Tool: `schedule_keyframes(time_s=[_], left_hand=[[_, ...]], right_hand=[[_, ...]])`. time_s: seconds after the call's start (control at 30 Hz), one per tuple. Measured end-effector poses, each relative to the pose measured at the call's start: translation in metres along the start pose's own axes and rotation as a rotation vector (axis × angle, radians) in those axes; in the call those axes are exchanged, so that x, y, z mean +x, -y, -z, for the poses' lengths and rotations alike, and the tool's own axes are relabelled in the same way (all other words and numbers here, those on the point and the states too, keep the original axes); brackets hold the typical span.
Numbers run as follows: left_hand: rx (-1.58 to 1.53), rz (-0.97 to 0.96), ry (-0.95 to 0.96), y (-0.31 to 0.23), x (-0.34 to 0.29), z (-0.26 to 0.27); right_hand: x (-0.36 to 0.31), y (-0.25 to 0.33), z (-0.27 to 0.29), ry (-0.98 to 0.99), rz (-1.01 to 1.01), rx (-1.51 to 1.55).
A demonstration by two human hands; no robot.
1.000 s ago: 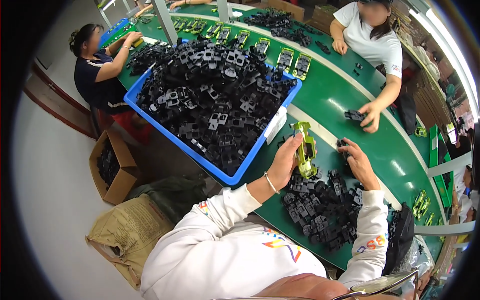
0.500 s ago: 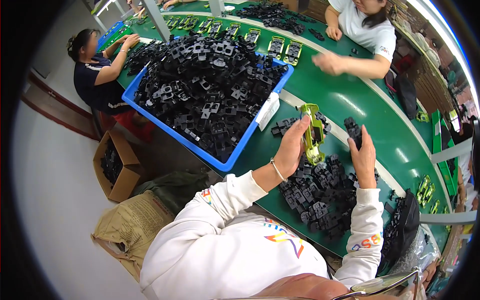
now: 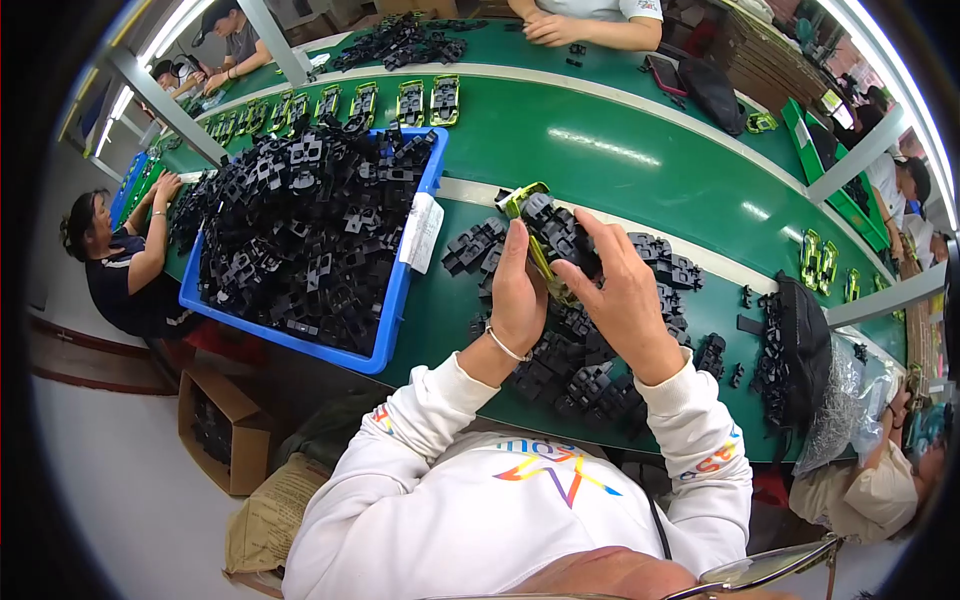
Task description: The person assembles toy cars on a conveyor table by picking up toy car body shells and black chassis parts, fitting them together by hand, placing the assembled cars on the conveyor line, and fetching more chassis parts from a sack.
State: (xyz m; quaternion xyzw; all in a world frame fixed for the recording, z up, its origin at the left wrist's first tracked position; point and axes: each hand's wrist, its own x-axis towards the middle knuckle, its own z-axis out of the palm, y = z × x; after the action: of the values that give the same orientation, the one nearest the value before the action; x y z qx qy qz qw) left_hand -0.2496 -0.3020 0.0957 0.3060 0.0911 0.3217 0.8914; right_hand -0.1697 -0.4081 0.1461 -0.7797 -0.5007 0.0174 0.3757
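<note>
My left hand (image 3: 517, 305) is closed around a yellow-green plastic frame, shaped like a toy car body (image 3: 541, 256), which stands tilted above the green table. My right hand (image 3: 632, 305) holds a black molded plastic part (image 3: 563, 232) against the open side of that body, with thumb and fingers on it. Whether the part is seated in the body cannot be made out. Under both hands spreads a pile of similar black parts (image 3: 590, 388), partly hidden by them.
To the left, a blue crate (image 3: 392, 325) is heaped with black parts (image 3: 310, 215). Several green bodies (image 3: 411, 104) line the far side. A black bag (image 3: 806, 345) lies at right. A co-worker's hands (image 3: 548, 28) rest across the table; another person (image 3: 125, 260) sits at far left.
My right hand has brought the black part over to the green body, where before they were apart. The body has tilted in my left hand. The whole view has swung to the right.
</note>
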Motion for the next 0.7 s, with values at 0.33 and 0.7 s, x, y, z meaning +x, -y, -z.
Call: schedule_keyframes(time_s=[0.33,0.7], left_hand=[[0.012,-0.017,0.011,-0.007,-0.003,0.006],[0.055,-0.015,-0.037,-0.005,-0.004,0.011]], right_hand=[[-0.003,0.006,-0.014,-0.226,0.239,-0.132],[-0.002,0.011,-0.014,-0.157,0.195,-0.288]])
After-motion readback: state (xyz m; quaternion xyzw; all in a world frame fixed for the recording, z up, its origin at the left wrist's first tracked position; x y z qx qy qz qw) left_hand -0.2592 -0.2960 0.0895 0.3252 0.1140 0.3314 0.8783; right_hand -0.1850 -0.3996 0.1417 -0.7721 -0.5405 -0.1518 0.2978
